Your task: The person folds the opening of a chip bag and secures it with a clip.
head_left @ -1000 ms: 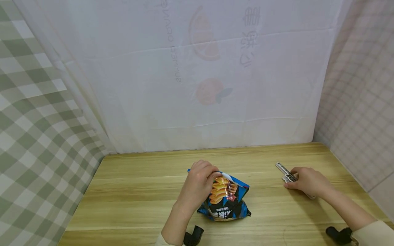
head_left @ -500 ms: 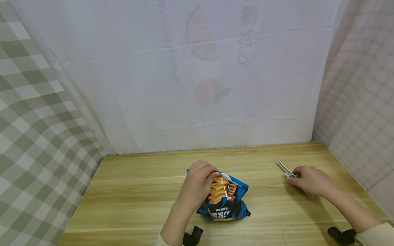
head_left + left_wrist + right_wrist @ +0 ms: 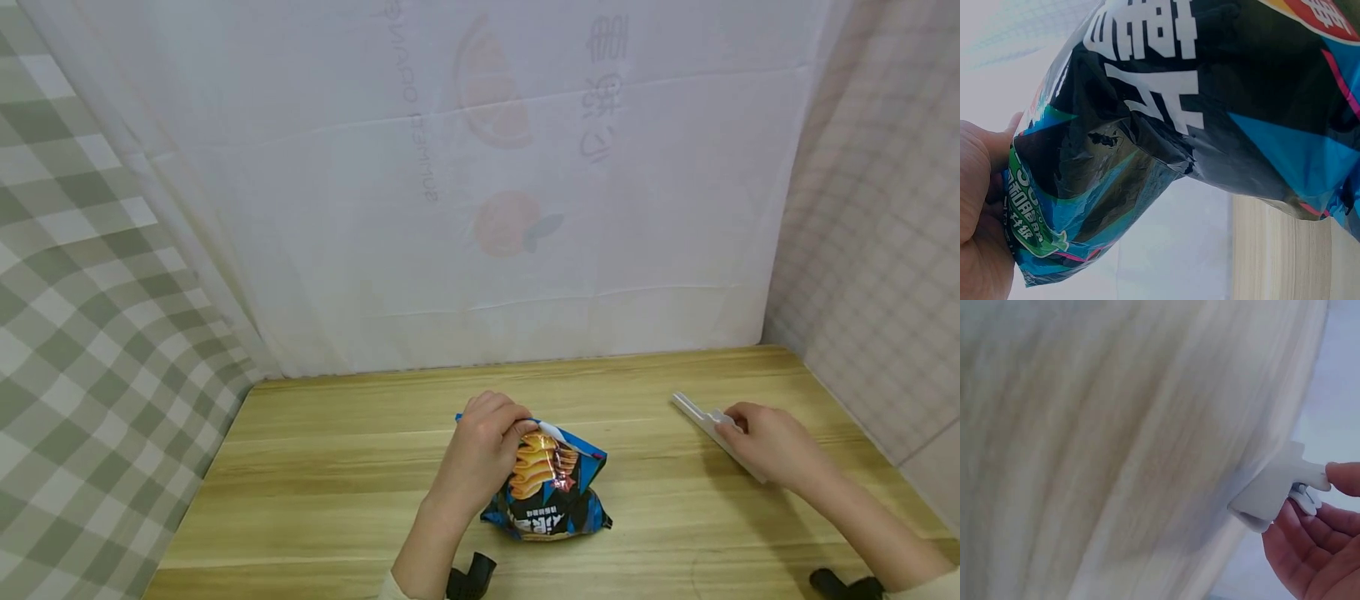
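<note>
A blue and black bag of chips point(image 3: 551, 492) sits on the table with its printed front showing. My left hand point(image 3: 483, 454) grips its top edge at the left corner; in the left wrist view the bag point(image 3: 1229, 94) fills most of the picture. To the right, my right hand point(image 3: 776, 450) pinches a long white bag clip point(image 3: 696, 413) by its handles, low over the table. Up close in the right wrist view, thumb and fingers squeeze the handles of the clip point(image 3: 1266, 487). Whether its jaws are parted is hard to tell.
The wooden table point(image 3: 337, 475) meets a white cloth point(image 3: 375, 250) with orange prints at the back. Checked cloth point(image 3: 112, 292) hangs at the left, and a grid-patterned cloth point(image 3: 862, 250) at the right. Black wrist gear point(image 3: 471, 577) shows beneath the left wrist.
The bag clip has been turned: its dark printed face showed earlier, now a plain white side does. The right hand has shifted slightly right. Left hand and bag have stayed put.
</note>
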The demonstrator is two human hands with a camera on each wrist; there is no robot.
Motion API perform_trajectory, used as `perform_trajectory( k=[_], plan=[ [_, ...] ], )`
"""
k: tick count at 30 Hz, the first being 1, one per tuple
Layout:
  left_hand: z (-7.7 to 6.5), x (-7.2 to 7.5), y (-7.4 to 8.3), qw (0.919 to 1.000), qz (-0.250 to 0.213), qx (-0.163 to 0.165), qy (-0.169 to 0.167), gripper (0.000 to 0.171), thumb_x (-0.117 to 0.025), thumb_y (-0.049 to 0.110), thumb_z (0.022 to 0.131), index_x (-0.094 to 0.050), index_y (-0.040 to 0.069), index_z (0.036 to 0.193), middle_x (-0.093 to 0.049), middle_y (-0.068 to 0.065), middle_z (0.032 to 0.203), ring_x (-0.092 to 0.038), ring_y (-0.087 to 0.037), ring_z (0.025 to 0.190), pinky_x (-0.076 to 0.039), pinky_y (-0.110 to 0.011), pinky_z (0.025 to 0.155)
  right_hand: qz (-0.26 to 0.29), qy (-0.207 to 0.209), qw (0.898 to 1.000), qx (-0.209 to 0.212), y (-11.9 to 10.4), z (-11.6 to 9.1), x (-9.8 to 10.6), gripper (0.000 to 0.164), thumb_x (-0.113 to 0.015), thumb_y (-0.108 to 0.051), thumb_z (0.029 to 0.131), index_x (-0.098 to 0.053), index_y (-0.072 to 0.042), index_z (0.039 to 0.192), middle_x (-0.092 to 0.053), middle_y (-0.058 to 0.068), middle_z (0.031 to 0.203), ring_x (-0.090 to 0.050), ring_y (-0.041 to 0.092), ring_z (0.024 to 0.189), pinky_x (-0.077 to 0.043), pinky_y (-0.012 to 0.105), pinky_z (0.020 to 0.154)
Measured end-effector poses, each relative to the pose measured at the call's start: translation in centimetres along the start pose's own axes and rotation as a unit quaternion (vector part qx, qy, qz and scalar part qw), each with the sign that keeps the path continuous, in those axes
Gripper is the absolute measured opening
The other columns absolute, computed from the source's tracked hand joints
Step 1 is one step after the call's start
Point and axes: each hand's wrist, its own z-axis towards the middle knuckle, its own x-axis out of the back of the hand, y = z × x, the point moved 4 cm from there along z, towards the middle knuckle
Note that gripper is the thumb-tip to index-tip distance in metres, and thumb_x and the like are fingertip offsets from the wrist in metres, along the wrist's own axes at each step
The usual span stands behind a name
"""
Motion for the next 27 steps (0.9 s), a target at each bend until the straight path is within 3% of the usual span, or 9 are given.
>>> perform_trajectory(
  k=[5,13,21,27],
  plan=[
    [-0.1,0.0,0.0,1.0,0.003,0.0,0.001,0.004,-0.079,0.008,0.093,-0.077,0.009,0.09,-0.068,0.004,0.084,-0.062,-0.013,0.083,-0.052,-0.031,0.082,0.021,0.025,0.999,0.001,-0.7,-0.7,-0.1,0.031,-0.064,-0.01,0.103,-0.065,0.017,0.116,-0.071,0.019,0.095,-0.061,0.022,0.077,-0.05,0.035,0.061],
    [-0.1,0.0,0.0,1.0,0.002,-0.002,0.006,0.004,-0.08,0.007,0.092,-0.077,0.009,0.09,-0.068,0.004,0.084,-0.063,-0.014,0.083,-0.052,-0.032,0.082,0.035,0.093,0.994,0.045,-2.3,-1.8,0.1,0.026,-0.067,-0.004,0.102,-0.063,0.015,0.12,-0.07,0.02,0.099,-0.063,0.023,0.079,-0.048,0.027,0.056],
    [0.0,0.0,0.1,1.0,0.007,-0.004,0.005,0.004,-0.08,0.008,0.093,-0.078,0.009,0.09,-0.069,0.004,0.085,-0.064,-0.014,0.084,-0.053,-0.032,0.082,0.082,0.165,0.978,0.1,-4.2,-2.8,-0.2,0.022,-0.068,0.006,0.097,-0.064,0.009,0.119,-0.066,0.011,0.1,-0.052,-0.005,0.083,-0.048,0.019,0.06],
    [0.0,0.0,0.0,1.0,0.005,-0.004,0.006,0.004,-0.081,0.007,0.091,-0.077,0.008,0.091,-0.069,0.004,0.085,-0.064,-0.014,0.084,-0.053,-0.032,0.082,0.103,0.199,0.966,0.13,-5.6,-3.5,-0.3,0.023,-0.07,0.012,0.093,-0.067,0.004,0.114,-0.065,0.006,0.103,-0.052,-0.006,0.088,-0.044,0.009,0.066]
  ],
)
